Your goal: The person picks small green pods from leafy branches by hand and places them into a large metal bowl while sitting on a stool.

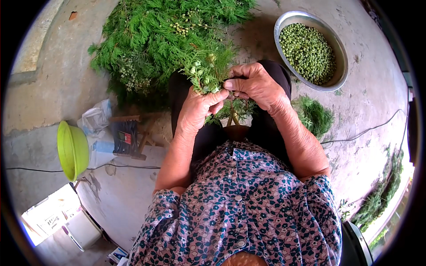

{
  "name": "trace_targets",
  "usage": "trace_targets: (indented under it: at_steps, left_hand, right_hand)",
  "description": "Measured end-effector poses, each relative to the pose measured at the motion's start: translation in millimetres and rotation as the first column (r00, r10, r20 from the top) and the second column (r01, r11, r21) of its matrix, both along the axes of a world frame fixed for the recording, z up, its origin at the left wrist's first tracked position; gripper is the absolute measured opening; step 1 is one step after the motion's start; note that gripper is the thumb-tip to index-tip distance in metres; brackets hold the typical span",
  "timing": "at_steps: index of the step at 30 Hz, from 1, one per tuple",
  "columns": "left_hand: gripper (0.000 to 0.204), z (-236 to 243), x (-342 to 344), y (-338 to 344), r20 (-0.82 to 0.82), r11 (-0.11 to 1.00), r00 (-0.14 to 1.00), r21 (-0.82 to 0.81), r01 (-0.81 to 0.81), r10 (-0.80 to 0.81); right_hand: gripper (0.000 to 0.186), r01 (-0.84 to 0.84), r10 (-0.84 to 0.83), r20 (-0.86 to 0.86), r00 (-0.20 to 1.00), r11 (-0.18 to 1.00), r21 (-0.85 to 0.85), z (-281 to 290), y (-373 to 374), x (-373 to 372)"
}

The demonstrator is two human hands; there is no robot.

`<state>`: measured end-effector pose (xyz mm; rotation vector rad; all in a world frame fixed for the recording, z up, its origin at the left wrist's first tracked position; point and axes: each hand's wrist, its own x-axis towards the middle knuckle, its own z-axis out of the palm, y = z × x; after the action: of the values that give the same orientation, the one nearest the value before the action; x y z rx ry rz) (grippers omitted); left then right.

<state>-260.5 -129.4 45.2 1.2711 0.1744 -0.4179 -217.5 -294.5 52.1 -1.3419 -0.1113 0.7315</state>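
Observation:
Between my knees, my left hand (pixel 200 106) is closed around a leafy evergreen sprig (pixel 205 76) that carries pale green seed cones. My right hand (pixel 256 85) meets it from the right, thumb and forefinger pinched together beside the sprig's edge. What lies between those right fingertips is too small to make out. Both thumbs nearly touch. Below the hands, more green foliage (pixel 237 110) with a brown stem shows between my legs. A large heap of evergreen branches (pixel 146 44), dotted with cone clusters, spreads just beyond my knees to the left.
A metal basin (pixel 278 33) of round green cones stands at the far right. A smaller pile of sprigs (pixel 314 116) lies by my right forearm. To the left are a lime-green tub (pixel 71 150), a wooden stool (pixel 128 137) and a plastic bag (pixel 95 116). A black cable (pixel 359 137) crosses the floor.

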Motion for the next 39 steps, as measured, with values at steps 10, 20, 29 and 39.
trace_targets:
  at_steps: [10, 20, 29, 39]
  left_hand:
    - [0.013, 4, 1, -5, 0.052, 0.984, 0.990, 0.116, -0.137, 0.132]
    - [0.018, 4, 7, -8, 0.164, 0.943, 0.936, 0.069, -0.326, 0.312]
    - [0.011, 11, 13, -19, 0.244, 0.900, 0.881, 0.058, -0.431, 0.406]
    - [0.018, 10, 8, -16, 0.188, 0.943, 0.935, 0.088, -0.321, 0.301]
  right_hand:
    - [0.011, 0.429, -0.398, 0.221, 0.890, 0.895, -0.118, -9, 1, 3]
    - [0.012, 0.521, -0.413, -0.327, 0.850, 0.752, 0.404, -10, 8, -2]
    - [0.009, 0.361, -0.359, -0.040, 0.932, 0.919, 0.159, -5, 19, -13]
    - [0.013, 0.477, -0.467, -0.109, 0.878, 0.830, 0.287, -13, 18, -10]
